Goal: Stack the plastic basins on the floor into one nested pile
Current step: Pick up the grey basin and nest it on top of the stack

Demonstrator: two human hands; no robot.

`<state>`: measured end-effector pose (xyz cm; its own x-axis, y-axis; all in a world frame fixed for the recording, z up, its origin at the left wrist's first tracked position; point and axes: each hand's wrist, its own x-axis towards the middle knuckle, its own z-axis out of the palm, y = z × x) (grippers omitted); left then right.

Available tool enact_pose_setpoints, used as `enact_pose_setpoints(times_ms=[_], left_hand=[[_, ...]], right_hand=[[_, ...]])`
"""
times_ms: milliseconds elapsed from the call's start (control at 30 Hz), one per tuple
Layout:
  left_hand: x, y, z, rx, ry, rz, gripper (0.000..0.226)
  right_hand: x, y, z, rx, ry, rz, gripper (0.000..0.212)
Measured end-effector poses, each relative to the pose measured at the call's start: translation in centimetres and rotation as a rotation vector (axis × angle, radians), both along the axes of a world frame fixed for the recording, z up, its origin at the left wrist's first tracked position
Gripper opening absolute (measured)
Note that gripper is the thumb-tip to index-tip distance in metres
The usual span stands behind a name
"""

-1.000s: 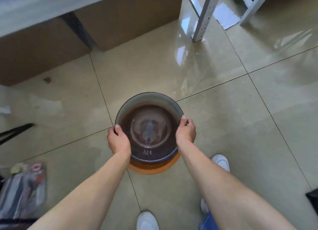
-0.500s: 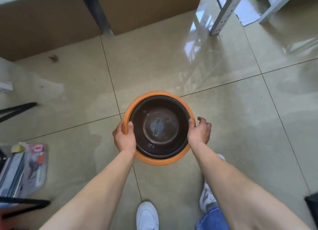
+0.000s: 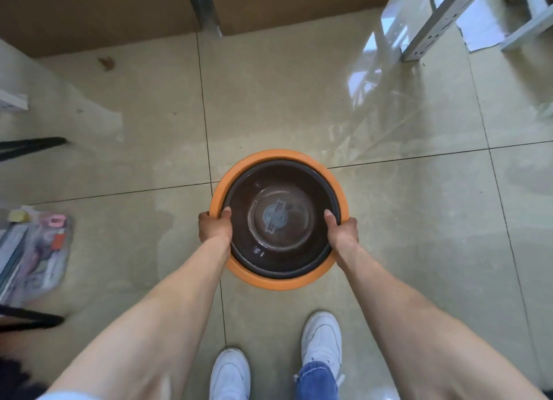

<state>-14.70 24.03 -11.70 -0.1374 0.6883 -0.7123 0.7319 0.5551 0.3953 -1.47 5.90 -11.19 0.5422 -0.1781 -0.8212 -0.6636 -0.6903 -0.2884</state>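
Observation:
A dark, see-through brown basin [image 3: 279,220] sits nested inside a larger orange basin [image 3: 278,157]; only the orange rim shows around it. My left hand [image 3: 215,226] grips the left rim of the pair, thumb hooked over the edge into the dark basin. My right hand [image 3: 342,230] grips the right rim the same way. Whether the pile rests on the floor or is held just above it I cannot tell.
Brown cardboard boxes [image 3: 89,13] line the far side. Grey metal rack legs [image 3: 434,25] stand at the upper right. A clear pouch of small items [image 3: 33,250] lies on the left floor. My white shoes [image 3: 321,339] are just below the basins.
The dark basin went down into the orange one and now sits centred in it. My hands shifted from the dark basin's rim to gripping both rims together.

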Motion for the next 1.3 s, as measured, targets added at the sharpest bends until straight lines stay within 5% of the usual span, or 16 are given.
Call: enact_pose_setpoints(times_ms=[400,833,1300], left_hand=[[0.3,6.0,3.2,0.132,-0.053,0.124,0.036],[-4.9,26.9,2.9,0.343,-0.019,0.051,0.037],[-7.5,35.9,-0.6,0.263,-0.078,0.174,0.036]], right_hand=[[0.2,6.5,2.6,0.031,-0.181,0.094,0.055],[-2.4,29.3,1.0,0.203,-0.252,0.19,0.057],[-3.3,40.8,-1.9,0.226,-0.219,0.29,0.056]])
